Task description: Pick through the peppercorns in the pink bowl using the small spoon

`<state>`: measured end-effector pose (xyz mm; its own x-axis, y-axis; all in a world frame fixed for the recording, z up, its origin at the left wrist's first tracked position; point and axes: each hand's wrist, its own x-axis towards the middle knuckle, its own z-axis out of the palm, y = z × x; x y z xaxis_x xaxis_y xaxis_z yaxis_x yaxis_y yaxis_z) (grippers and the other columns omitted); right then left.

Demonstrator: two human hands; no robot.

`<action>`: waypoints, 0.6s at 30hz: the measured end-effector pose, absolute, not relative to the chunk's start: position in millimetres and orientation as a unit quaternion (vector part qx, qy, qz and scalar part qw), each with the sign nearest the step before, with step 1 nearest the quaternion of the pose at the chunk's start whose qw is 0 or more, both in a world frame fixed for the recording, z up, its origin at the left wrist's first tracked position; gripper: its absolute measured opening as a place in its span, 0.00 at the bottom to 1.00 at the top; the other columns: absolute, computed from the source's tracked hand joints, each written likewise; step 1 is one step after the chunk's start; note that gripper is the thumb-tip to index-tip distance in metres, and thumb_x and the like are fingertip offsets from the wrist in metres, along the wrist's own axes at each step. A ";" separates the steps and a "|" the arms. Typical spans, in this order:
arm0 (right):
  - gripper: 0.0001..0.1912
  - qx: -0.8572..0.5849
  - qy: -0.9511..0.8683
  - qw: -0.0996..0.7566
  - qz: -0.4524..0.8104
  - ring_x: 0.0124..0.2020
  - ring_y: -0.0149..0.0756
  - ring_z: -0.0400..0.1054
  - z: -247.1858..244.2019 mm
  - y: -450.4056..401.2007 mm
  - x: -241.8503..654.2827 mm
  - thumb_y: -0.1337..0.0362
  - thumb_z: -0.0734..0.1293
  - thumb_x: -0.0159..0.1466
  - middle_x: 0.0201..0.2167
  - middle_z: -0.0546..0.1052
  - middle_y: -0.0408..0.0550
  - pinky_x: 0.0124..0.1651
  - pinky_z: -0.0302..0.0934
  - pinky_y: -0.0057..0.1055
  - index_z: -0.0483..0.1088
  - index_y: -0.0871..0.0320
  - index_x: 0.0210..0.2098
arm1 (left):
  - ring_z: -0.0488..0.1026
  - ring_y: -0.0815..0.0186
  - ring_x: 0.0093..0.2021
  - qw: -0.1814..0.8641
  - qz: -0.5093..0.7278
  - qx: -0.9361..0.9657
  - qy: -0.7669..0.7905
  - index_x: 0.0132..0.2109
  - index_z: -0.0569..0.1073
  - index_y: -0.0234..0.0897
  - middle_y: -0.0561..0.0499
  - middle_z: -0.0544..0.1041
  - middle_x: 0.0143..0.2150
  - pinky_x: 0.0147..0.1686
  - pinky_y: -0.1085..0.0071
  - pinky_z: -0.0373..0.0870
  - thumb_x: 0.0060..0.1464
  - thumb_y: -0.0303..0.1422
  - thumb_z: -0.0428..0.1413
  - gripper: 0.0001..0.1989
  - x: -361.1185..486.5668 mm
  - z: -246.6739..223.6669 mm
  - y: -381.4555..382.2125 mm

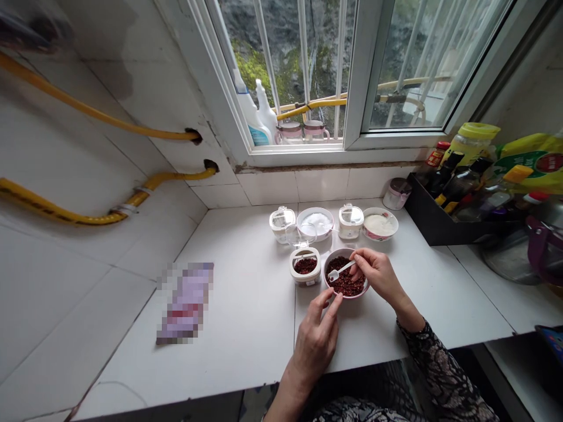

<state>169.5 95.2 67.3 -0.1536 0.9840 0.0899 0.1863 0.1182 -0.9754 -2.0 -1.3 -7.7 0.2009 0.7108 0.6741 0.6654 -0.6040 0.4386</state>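
My right hand (373, 272) pinches the handle of a small white spoon (335, 274). The spoon's scoop rests low over dark red dried peppercorns (347, 283) in a round bowl (364, 295). At the bowl's near left rim, the fingertips of my left hand (317, 328) are closed on the edge. Just left of the bowl stands a seasoning jar (305, 280), partly filled with the same peppercorns, its clear lid (302, 234) raised. Behind them are a bowl of white grains (315, 224), a second bowl of pale grains (380, 225) and two lidded jars (282, 224).
A purple packet (187, 302), partly blurred, lies on the white counter (246, 305) at left. At right, a black box (440, 228) holds several bottles, with a brown-lidded jar (397, 193) beside it. Yellow pipe (101, 218) runs along the left wall. A window stands behind.
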 end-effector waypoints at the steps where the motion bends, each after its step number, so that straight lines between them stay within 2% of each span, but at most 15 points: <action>1: 0.17 -0.483 -0.599 0.446 0.458 0.18 0.33 0.72 67.8 95.7 170.4 0.49 0.67 0.62 0.19 0.77 0.44 0.23 0.68 0.28 0.71 0.59 0.32 | 0.73 0.61 0.57 0.026 0.450 0.775 0.443 0.67 0.62 0.40 0.39 0.69 0.58 0.52 0.65 0.78 0.62 0.17 0.47 0.28 -2.1 -7.5 -1.2; 11: 0.20 -0.475 -0.550 0.495 0.476 0.19 0.35 0.74 78.5 100.2 169.4 0.46 0.68 0.60 0.20 0.78 0.45 0.24 0.70 0.29 0.70 0.59 0.33 | 0.72 0.60 0.58 0.017 0.453 0.775 0.439 0.67 0.62 0.39 0.40 0.70 0.57 0.51 0.67 0.78 0.62 0.17 0.46 0.29 -1.9 -7.9 0.1; 15: 0.15 -0.451 -0.594 0.533 0.399 0.24 0.36 0.76 85.4 93.4 151.2 0.51 0.64 0.67 0.25 0.79 0.47 0.30 0.72 0.31 0.71 0.58 0.38 | 0.73 0.60 0.57 0.016 0.448 0.777 0.442 0.67 0.62 0.40 0.39 0.70 0.57 0.50 0.67 0.78 0.62 0.18 0.46 0.29 -2.3 -9.2 -0.1; 18: 0.10 -0.419 -0.698 0.505 0.287 0.28 0.37 0.76 83.3 87.0 136.1 0.59 0.61 0.69 0.27 0.80 0.48 0.36 0.71 0.33 0.72 0.56 0.39 | 0.74 0.60 0.56 0.014 0.445 0.779 0.442 0.68 0.60 0.40 0.39 0.70 0.58 0.50 0.66 0.78 0.62 0.18 0.46 0.30 -2.1 -10.5 0.0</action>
